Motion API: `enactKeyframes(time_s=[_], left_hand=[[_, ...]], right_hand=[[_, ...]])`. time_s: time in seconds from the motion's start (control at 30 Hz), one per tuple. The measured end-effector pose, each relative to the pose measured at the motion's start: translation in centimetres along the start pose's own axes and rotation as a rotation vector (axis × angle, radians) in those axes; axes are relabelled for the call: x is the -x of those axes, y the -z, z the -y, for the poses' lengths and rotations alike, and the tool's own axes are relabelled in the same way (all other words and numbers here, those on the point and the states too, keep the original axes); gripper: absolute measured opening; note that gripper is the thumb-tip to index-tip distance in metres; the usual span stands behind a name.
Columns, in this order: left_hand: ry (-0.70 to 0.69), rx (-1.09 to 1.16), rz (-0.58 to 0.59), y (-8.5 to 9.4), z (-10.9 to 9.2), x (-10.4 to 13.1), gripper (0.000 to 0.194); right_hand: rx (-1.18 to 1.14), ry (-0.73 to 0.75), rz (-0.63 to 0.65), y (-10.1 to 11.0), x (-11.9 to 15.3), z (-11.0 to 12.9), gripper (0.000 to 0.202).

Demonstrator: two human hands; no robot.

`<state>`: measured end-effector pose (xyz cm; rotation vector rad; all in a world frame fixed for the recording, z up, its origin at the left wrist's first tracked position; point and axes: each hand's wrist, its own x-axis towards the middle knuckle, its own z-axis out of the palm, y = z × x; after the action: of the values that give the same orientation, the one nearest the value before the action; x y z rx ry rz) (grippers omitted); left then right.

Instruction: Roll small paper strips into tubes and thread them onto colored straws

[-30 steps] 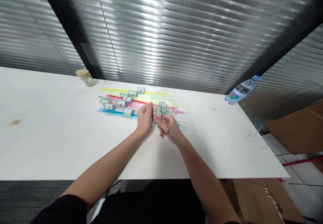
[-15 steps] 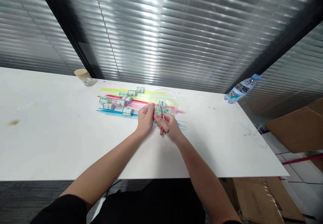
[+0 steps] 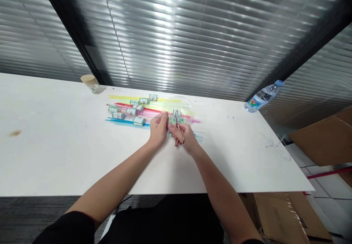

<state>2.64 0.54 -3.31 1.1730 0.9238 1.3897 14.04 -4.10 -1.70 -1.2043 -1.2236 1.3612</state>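
My right hand is closed on a pair of scissors with rose-gold handles, the blades pointing away from me. My left hand is closed in a pinch right beside it; whatever lies between its fingertips is too small to make out. Just beyond both hands, a clear round plastic dish holds small green-blue bits and a printed paper label. Bundles of thin coloured sticks pass under and beside the hands: yellow, red and blue. Several carry green-and-white paper wraps.
On the white table, a clear cup with a tan top stands at the back left. A water bottle is near the right edge. Clear plastic strips lie at the right. Cardboard boxes stand below the table.
Both hands stay in the same place above the table. The scissors in my right hand have shifted very slightly; the other things have not moved.
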Motion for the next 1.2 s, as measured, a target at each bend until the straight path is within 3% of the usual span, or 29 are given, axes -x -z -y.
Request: enactKeyframes(time_s=[0.4, 0.7, 1.2], left_hand=[[0.0, -0.039, -0.011, 0.19, 0.04, -0.25, 0.048], [0.094, 0.163, -0.112, 0.02, -0.22, -0.85, 0.048], [0.074, 0.064, -0.125, 0.33, 0.47, -0.99, 0.041]], right_hand=[[0.012, -0.007, 0.015, 0.17, 0.04, 0.18, 0.042], [-0.012, -0.025, -0.058, 0.36, -0.2, 0.45, 0.048], [-0.087, -0.088, -0.108, 0.23, -0.39, 0.23, 0.05]])
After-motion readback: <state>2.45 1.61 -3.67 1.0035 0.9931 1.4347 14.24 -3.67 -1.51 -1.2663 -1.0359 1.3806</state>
